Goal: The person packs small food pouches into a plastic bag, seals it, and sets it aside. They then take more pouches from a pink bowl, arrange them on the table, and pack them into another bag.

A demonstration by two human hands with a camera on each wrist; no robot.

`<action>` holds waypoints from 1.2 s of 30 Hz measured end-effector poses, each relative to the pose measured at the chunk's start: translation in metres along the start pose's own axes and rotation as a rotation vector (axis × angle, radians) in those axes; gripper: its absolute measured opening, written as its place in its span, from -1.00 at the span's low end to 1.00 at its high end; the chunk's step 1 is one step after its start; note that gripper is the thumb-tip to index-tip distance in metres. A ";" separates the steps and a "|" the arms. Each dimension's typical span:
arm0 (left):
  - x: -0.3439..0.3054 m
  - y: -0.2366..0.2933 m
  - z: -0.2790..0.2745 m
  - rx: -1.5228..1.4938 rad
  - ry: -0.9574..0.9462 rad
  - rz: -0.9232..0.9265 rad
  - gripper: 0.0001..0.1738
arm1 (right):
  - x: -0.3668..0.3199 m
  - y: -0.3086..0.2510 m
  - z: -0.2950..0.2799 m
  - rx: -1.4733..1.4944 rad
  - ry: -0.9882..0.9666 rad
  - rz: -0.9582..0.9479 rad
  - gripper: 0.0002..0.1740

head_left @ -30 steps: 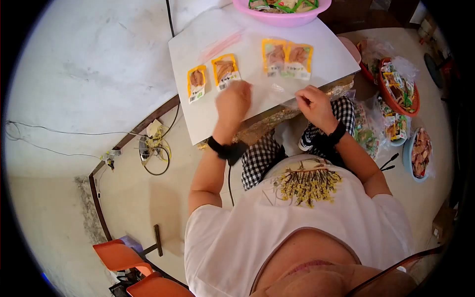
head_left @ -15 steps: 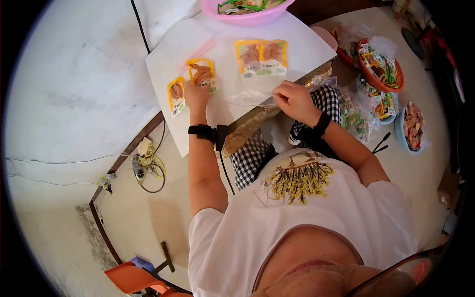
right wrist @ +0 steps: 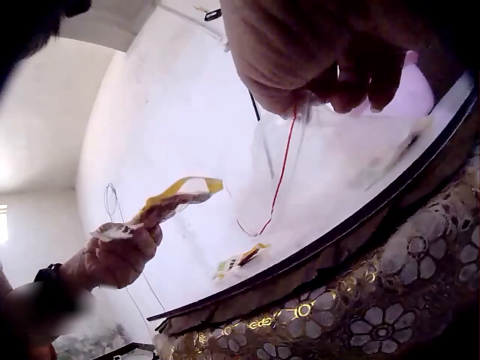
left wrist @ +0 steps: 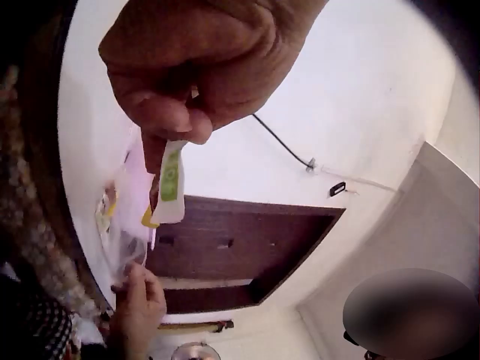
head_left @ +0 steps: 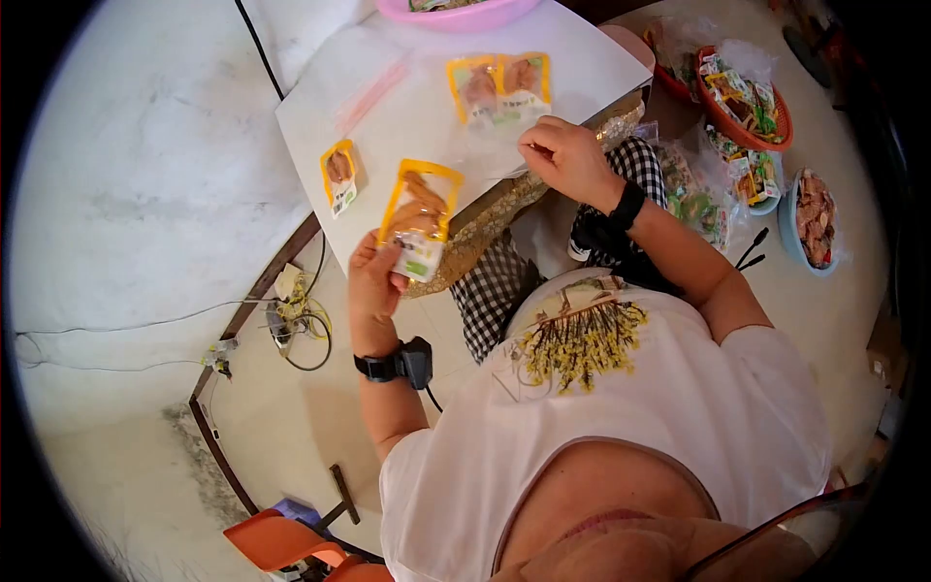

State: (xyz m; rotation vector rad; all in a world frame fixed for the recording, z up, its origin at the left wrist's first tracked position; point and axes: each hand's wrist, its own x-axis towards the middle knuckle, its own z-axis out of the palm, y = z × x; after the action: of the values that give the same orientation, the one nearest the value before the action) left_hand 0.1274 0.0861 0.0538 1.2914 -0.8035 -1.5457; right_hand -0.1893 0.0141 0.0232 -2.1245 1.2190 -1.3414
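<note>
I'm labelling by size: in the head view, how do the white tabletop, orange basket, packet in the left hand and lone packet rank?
1. White tabletop
2. Orange basket, packet in the left hand: unsure, the packet is held nearer the camera
3. Lone packet

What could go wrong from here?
The left hand pinches the packet at one end, so it might swing or slip.
The right hand grips the thin clear bag at its red-lined edge; the limp film could fold and snag the packet.
The packet is near the front edge of the table; if dropped, it may miss the top.
</note>
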 end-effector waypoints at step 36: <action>0.143 -0.057 0.141 -0.378 -0.270 0.096 -0.67 | -0.006 -0.002 0.012 -0.008 -0.118 -0.049 -0.95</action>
State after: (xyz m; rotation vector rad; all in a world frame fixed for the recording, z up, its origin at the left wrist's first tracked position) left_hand -0.0249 -0.0386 -0.0159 0.7710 -0.6849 -1.7165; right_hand -0.1790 0.0183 0.0149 -2.2179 1.1350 -1.2140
